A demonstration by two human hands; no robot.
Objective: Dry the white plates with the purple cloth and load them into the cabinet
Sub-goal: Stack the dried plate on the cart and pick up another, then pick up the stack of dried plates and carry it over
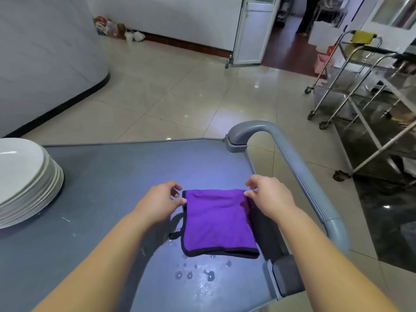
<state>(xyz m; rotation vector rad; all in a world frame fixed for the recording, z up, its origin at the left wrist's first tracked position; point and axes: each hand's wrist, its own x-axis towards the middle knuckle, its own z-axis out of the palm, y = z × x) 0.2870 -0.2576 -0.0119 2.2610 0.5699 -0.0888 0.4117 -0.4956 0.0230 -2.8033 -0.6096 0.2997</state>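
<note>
The left hand's point(161, 200) fingers point(177, 185) are curled, with a gap between forefinger and thumb. The thumb tip touches the black edging at the far left corner of the purple cloth point(217, 219); whether that corner is actually pinched cannot be told. The right hand's point(271, 197) fingers point(250, 183) curl over the cloth's far right corner while its thumb lies on top of the fabric, so that corner is pinched.

The cloth is folded into a rough square, bright purple with a narrow black border and a small black loop sticking out at its near left corner. It lies flat on the grey cart top point(108, 199), towards the right side and just beside the cart handle point(304, 176). Water droplets point(193, 274) sit on the cart surface just near of the cloth.

A stack of white plates point(24, 176) stands at the left edge of the cart top, well apart from the cloth and both hands. Steel trolleys point(351, 86) stand on the tiled floor at the far right.
</note>
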